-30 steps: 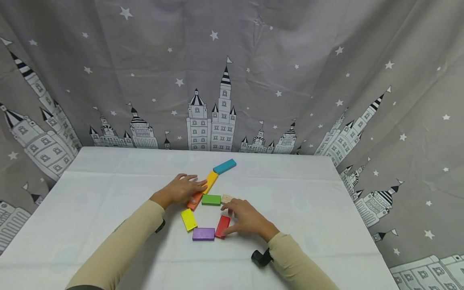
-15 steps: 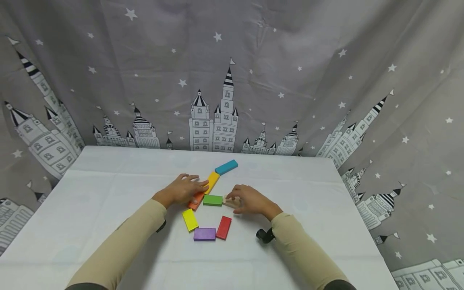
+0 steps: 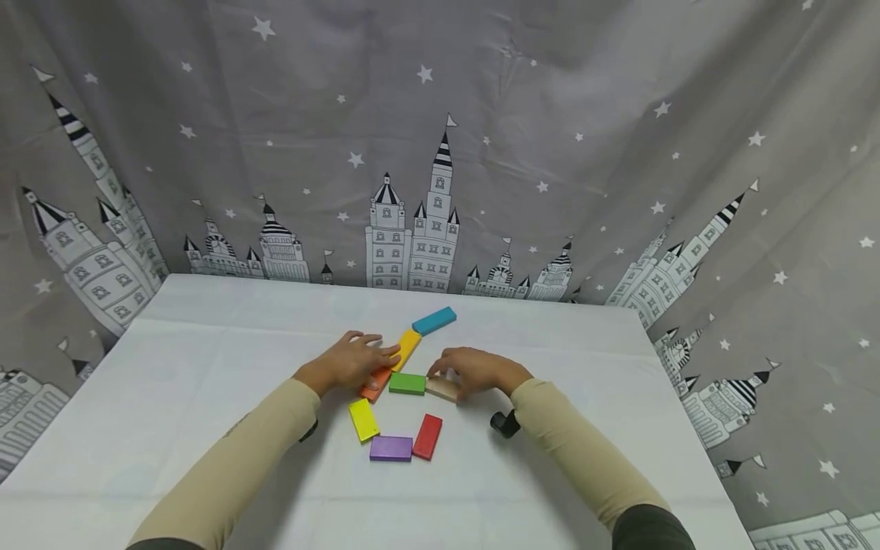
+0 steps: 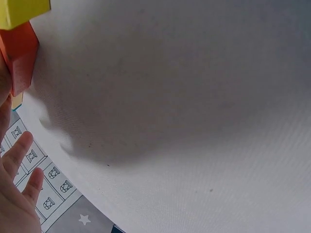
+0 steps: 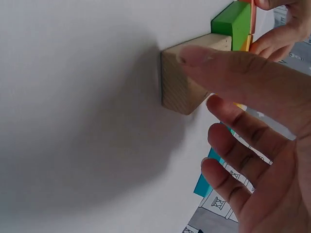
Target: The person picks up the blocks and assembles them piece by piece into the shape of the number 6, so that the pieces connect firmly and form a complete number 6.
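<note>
My left hand [image 3: 349,360] lies over two end-to-end blocks, its thumb on the orange block [image 3: 375,386] and a fingertip on the amber block [image 3: 407,347]. In the left wrist view, two of its fingers [image 4: 19,151] stretch out free of the blocks. A plain wooden block [image 3: 442,388] meets the right end of the green block [image 3: 407,383]. My right hand [image 3: 477,370] pinches that plain block, thumb on the near side and index finger on the far side. In the right wrist view, the other fingers [image 5: 228,145] are loosely bent beside it.
Toward me, a yellow block [image 3: 363,420], a purple block [image 3: 391,448] and a red block [image 3: 428,437] form a curve. The blue block [image 3: 435,321] touches the amber one's far end. All lie on a white-covered table [image 3: 584,359] before a grey castle-print curtain [image 3: 550,99].
My right hand has left the red block and moved away from me to the plain wooden block, which now slants to the right toward me. My left hand has stayed on its blocks.
</note>
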Tool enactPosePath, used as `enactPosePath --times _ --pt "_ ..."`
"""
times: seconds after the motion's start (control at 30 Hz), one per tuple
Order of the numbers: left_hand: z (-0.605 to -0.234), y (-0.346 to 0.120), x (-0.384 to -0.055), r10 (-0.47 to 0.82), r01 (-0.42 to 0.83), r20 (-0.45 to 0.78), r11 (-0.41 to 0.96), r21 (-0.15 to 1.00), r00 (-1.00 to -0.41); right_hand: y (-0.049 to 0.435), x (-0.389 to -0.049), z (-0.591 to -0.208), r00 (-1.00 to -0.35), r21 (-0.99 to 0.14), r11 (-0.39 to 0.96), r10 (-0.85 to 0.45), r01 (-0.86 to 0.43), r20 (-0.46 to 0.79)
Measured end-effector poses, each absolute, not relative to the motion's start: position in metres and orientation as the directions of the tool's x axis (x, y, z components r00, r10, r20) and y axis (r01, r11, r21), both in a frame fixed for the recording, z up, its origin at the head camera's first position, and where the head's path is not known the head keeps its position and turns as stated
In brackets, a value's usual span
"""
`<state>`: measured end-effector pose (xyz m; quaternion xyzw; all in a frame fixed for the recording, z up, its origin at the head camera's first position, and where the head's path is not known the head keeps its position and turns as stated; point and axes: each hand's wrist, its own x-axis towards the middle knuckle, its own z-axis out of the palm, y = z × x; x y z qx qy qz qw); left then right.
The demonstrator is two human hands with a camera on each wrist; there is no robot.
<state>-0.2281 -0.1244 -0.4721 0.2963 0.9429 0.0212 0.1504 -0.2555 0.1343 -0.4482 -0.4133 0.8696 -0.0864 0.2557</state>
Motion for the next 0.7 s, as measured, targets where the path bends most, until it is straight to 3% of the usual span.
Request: enactPosePath --times 0.27,0.7 --pt "-0.4713 -0.1244 -0.2274 0.575 0.559 -0.265 0.817 0.139 -0.774 0.131 -0.2617 -0.4481 -0.501 -0.336 0.649 -0.75 -0.683 -0.431" --pt "-0.473 -0.1246 -0.2282 0.575 0.562 -0.264 0.817 0.129 -0.775 0.1309 -0.2624 -0.4506 -0.501 -0.339 0.64 -0.76 -0.69 -0.414"
